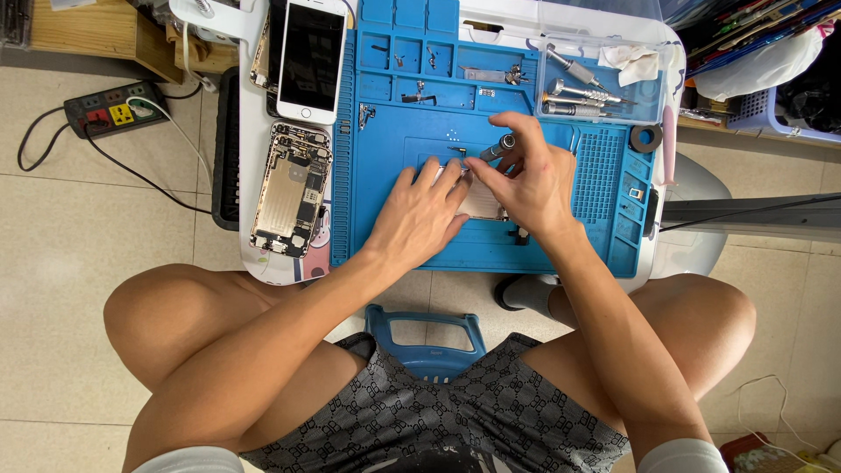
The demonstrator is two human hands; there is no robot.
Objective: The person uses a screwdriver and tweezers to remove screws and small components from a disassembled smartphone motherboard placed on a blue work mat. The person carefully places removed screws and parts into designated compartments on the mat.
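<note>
Head view looks straight down past my bare knees to a small white table (667,188) set on a tiled floor (70,263). Most of the tabletop is covered by a blue repair mat (385,166) with moulded compartments along its far edge and right side. Left of the mat lies an opened phone body (291,189), its gold-coloured inner frame and circuit parts facing up, and beyond it, farther from me, a white phone (310,56) with a dark screen. A clear plastic tray (603,81) sits at the far right of the mat and holds several metal screwdriver handles and a crumpled white tissue; a small dark ring (646,137) rests just near of it. On the floor at the far left is a dark power strip (116,107) with cables running off. Between my legs shows the edge of a blue stool (426,328).

My left hand (419,215) lies flat near the mat's middle, fingers together and pressing down on a small pale metal part (484,203). My right hand (531,173) is closed around a slim silver screwdriver (498,147), thumb and fingers pinching it, its tip pointing down toward the far-left edge of that part. The two hands touch over the piece, which is largely hidden under them.
</note>
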